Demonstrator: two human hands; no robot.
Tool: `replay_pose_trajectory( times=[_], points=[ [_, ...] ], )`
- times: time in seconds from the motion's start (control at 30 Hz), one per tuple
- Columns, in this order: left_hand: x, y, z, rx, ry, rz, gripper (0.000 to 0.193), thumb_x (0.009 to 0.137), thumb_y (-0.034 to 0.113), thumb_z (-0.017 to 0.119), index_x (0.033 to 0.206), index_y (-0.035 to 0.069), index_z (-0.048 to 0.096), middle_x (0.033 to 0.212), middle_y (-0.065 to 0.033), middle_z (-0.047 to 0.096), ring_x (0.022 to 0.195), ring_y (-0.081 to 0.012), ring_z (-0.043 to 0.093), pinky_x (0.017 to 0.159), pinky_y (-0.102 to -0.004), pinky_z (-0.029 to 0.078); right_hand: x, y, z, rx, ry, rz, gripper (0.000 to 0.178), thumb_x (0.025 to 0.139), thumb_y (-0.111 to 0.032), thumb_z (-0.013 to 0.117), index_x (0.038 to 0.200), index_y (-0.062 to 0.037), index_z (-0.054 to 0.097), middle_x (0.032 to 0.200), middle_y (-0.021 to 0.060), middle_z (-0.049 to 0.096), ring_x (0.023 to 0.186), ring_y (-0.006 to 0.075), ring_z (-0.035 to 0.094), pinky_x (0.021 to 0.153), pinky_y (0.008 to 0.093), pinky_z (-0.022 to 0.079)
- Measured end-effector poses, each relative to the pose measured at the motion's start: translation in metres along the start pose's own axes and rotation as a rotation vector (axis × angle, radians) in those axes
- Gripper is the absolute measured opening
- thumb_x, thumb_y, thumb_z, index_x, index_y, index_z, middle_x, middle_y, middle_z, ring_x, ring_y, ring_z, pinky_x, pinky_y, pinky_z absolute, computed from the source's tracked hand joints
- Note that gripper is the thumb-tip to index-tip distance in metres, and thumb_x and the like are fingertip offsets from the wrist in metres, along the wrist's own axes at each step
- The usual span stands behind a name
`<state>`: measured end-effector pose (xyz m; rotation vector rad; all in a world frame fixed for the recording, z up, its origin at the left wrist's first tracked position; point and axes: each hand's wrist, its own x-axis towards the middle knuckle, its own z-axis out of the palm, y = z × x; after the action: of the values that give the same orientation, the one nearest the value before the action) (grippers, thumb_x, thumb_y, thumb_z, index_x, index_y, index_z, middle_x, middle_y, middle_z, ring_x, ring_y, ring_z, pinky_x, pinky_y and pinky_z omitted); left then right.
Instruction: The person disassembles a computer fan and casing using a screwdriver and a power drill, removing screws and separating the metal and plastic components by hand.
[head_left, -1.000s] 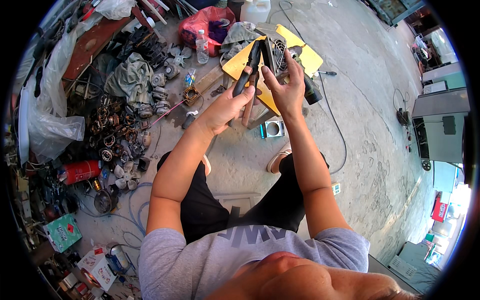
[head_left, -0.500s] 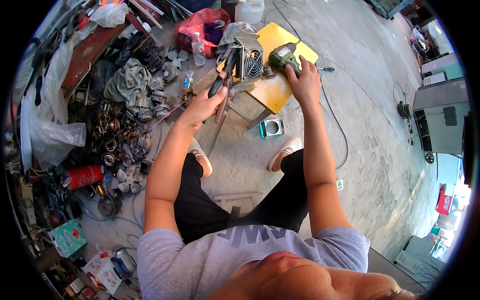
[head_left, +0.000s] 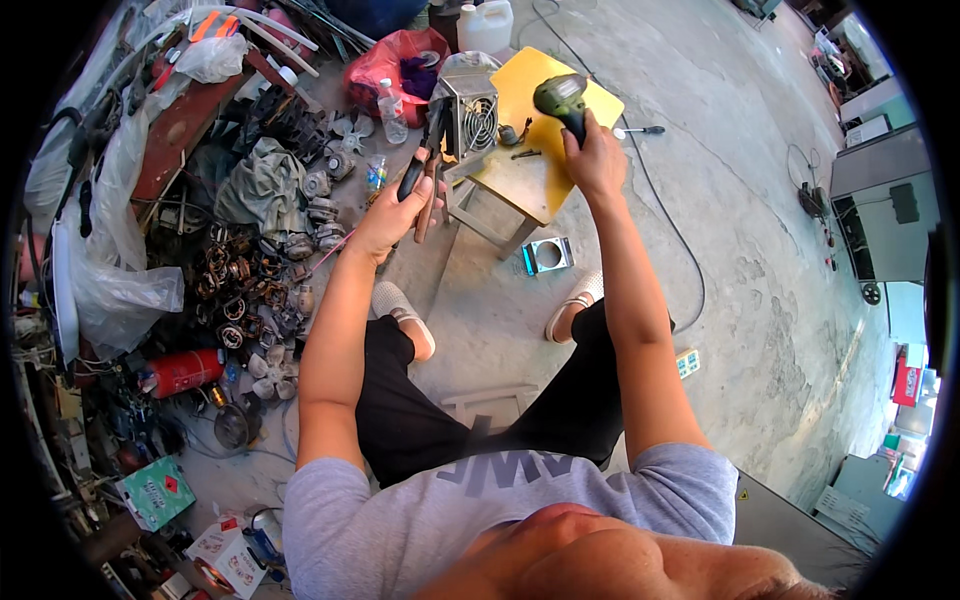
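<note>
1. L hand [head_left: 398, 212]: fingers closed around a pliers-like tool [head_left: 437, 130], narrow grip. Black jaws point away from the person, one handle looks black, the other brown. Tips are right by the L side of the fan unit; can't tell if they touch.
2. R hand [head_left: 598, 165]: wrapped around the handle of a green/black drill [head_left: 560, 92], tight grip. It's over the far R part of the table; can't tell if the drill's clear of the top.
3. Fan unit [head_left: 481, 122], metal w/ round wire guard, sits on the L side of the small yellow-topped table [head_left: 518, 76]. Few small dark bits [head_left: 525, 154] on the top too, just R of it.
4. Floor, near side of table: blue/white square piece [head_left: 560, 262] w/ round hole, btwn the person's feet & the table legs. Screwdriver [head_left: 652, 130] w/ dark handle just R of the table, near a dark cable [head_left: 662, 200].
5. Far L of table: clear bottle [head_left: 392, 112], red bag [head_left: 372, 78], white jug [head_left: 487, 30].
6. L side: big heap of motor parts [head_left: 235, 260] w/ a grey cloth [head_left: 265, 190] on it, red cylinder [head_left: 182, 373] nearer.
</note>
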<state>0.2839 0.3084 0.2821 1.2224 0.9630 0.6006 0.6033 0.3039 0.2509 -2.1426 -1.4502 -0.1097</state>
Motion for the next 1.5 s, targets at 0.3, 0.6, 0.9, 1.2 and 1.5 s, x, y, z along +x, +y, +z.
replay_pose_trajectory(
  times=[0.3,0.6,0.9,1.2,1.5],
  points=[
    [0.004,-0.015,-0.005,0.036,0.049,0.054,0.04,0.1,0.033,0.054,0.127,0.004,0.054,0.109,-0.0022,0.063,0.093,-0.0112,0.06,0.077,-0.0287,0.052,-0.045,-0.042,-0.079,1.318,-0.27,0.194,0.037,0.084,-0.011,0.072,0.118,-0.0027,0.06,0.106,0.0046,0.065,0.08,0.0104,0.06,0.071,0.0289,0.052],
    [0.007,-0.024,-0.013,0.066,0.082,0.048,0.043,0.099,0.036,0.056,0.125,0.001,0.056,0.11,-0.0043,0.064,0.095,-0.013,0.062,0.075,-0.0292,0.053,-0.069,-0.04,-0.092,1.266,-0.62,0.356,0.037,0.087,-0.027,0.071,0.108,0.0017,0.061,0.071,0.0014,0.055,0.067,0.0124,0.055,0.062,0.0283,0.047],
    [0.008,-0.023,-0.012,0.116,0.077,0.082,0.041,0.1,0.034,0.054,0.126,0.002,0.055,0.109,-0.004,0.064,0.094,-0.0112,0.061,0.076,-0.0272,0.051,-0.065,-0.036,-0.102,1.224,-0.621,0.356,0.034,0.087,-0.027,0.071,0.105,0.0008,0.063,0.072,0.0015,0.056,0.066,0.0126,0.055,0.063,0.0274,0.046],
    [0.009,-0.023,-0.012,0.109,0.073,0.065,0.04,0.101,0.033,0.053,0.127,0.002,0.054,0.11,-0.0041,0.064,0.095,-0.0107,0.06,0.076,-0.0272,0.051,-0.064,-0.036,-0.104,1.213,-0.657,0.333,0.034,0.086,-0.027,0.071,0.106,0.0005,0.064,0.072,0.0014,0.056,0.067,0.0127,0.055,0.063,0.0273,0.045],
    [0.01,-0.021,-0.011,0.114,0.092,0.077,0.043,0.1,0.033,0.055,0.131,0.004,0.052,0.108,-0.0035,0.065,0.092,-0.0105,0.06,0.076,-0.027,0.052,-0.063,-0.033,-0.105,1.202,-0.639,0.316,0.035,0.087,-0.027,0.07,0.107,0.0011,0.063,0.072,0.001,0.055,0.066,0.0121,0.054,0.062,0.0269,0.045]
  ],
)
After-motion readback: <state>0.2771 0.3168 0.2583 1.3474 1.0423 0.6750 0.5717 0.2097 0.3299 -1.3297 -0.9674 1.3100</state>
